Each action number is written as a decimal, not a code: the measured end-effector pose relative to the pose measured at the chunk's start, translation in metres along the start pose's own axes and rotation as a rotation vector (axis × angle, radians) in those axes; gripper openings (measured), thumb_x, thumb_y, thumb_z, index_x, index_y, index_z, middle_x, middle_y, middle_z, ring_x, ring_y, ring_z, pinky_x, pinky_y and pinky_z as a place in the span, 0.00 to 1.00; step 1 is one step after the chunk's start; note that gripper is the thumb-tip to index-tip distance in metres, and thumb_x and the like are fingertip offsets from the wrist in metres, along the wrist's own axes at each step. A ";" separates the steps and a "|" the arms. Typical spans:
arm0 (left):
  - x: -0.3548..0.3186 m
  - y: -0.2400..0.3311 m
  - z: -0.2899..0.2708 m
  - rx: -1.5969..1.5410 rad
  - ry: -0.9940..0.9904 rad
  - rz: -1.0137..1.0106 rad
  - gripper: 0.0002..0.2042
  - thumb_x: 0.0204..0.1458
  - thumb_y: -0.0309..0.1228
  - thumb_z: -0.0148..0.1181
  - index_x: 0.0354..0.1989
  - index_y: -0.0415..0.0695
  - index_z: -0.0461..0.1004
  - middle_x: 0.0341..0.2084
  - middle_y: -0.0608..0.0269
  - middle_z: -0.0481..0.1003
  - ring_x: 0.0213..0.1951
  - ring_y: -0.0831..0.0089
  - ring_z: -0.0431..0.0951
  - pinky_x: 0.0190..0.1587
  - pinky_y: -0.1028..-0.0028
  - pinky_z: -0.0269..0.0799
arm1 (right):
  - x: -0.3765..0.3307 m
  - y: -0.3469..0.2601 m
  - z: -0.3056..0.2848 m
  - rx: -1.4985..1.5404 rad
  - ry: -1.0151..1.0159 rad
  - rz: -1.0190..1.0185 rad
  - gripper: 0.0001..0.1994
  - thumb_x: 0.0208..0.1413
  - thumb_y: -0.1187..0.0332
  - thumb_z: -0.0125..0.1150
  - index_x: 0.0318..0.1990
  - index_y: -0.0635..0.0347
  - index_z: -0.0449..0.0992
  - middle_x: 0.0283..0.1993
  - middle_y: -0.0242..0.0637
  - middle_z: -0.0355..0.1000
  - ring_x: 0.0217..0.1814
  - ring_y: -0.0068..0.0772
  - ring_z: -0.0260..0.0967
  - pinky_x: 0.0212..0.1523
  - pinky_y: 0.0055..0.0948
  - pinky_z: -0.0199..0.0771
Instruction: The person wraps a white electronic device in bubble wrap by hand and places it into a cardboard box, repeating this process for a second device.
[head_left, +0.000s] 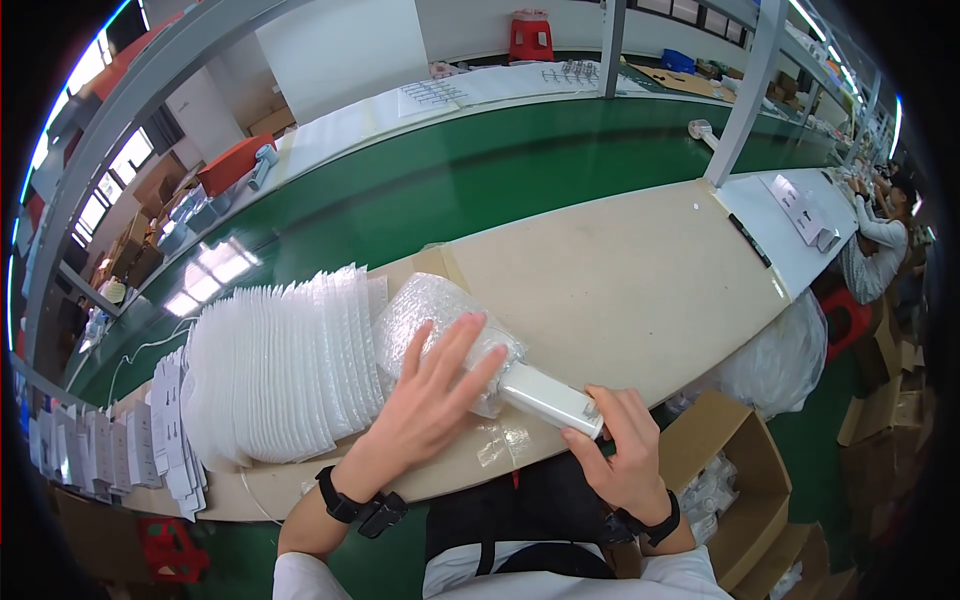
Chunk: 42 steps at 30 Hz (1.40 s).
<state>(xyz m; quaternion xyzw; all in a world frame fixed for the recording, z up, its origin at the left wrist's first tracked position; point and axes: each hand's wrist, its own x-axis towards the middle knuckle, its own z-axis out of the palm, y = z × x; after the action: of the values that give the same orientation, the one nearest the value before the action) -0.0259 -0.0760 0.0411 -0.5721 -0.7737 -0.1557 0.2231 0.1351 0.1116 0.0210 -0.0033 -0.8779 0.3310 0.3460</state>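
A white device [548,396] with a box-shaped handle lies at a slant on the table, its other end inside a clear bubble-wrap bag [430,300]. My left hand [432,390] rests on the bag with its fingers spread and stretched out. The handle's near end is pinched between the thumb and fingers of my right hand [622,440]. What part of the device sits under the bubble wrap is hidden. Close to my left hand stands a long row of bubble-wrap bags [280,365], packed upright side by side.
Folded white cartons [172,430] stand at the table's left end. A beige board [600,270] covers the tabletop, with a black marker [750,240] at its right. An open cardboard box [740,480] of wrapped items is by my right arm. A person [880,240] works farther right.
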 end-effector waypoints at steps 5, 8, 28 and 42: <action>-0.008 -0.001 -0.001 -0.003 -0.032 -0.005 0.22 0.48 0.28 0.56 0.54 0.39 0.70 0.53 0.50 0.71 0.59 0.57 0.69 0.62 0.53 0.62 | 0.004 -0.010 0.002 -0.026 -0.024 -0.089 0.21 0.46 0.71 0.69 0.47 0.74 0.72 0.38 0.48 0.72 0.33 0.44 0.68 0.32 0.33 0.69; -0.012 0.011 -0.003 -0.009 0.027 0.255 0.21 0.47 0.27 0.56 0.52 0.36 0.70 0.53 0.48 0.71 0.60 0.57 0.69 0.62 0.53 0.60 | 0.008 -0.020 0.011 -0.062 -0.071 -0.189 0.22 0.47 0.69 0.70 0.46 0.75 0.71 0.37 0.49 0.71 0.33 0.45 0.67 0.31 0.33 0.70; -0.030 0.009 -0.009 -0.856 0.141 -0.159 0.30 0.52 0.37 0.66 0.60 0.34 0.62 0.52 0.46 0.72 0.50 0.58 0.75 0.52 0.64 0.70 | 0.047 -0.038 0.021 0.318 -0.050 -0.058 0.19 0.44 0.73 0.73 0.45 0.66 0.76 0.32 0.38 0.72 0.28 0.31 0.66 0.29 0.25 0.65; -0.017 0.012 -0.028 -0.592 0.331 -0.242 0.15 0.51 0.34 0.68 0.38 0.34 0.77 0.35 0.53 0.77 0.34 0.67 0.76 0.35 0.74 0.70 | 0.072 -0.027 0.005 0.484 -0.013 0.042 0.07 0.46 0.80 0.70 0.28 0.64 0.76 0.27 0.33 0.70 0.28 0.21 0.66 0.30 0.21 0.63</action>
<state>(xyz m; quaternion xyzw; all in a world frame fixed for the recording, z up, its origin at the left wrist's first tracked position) -0.0055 -0.1002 0.0559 -0.4832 -0.7108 -0.4888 0.1498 0.0829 0.1047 0.0772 0.0638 -0.7748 0.5390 0.3241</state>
